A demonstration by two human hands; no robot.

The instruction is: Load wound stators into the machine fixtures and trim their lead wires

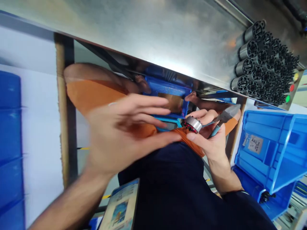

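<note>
My right hand grips a small round motor, a silver ring with red windings. The same hand also carries blue-handled cutting pliers that point up and right. My left hand is motion-blurred, with its fingers spread and stretched to the right. It holds nothing, and its thumb tip comes close to the motor. Both hands hover in front of dark blue fabric and an orange shirt.
A shiny sheet-metal surface spans the top. A stack of black profile ends and coloured buttons sit at the upper right. Blue bins stand at the right, a blue drum at the left, and a printed card below.
</note>
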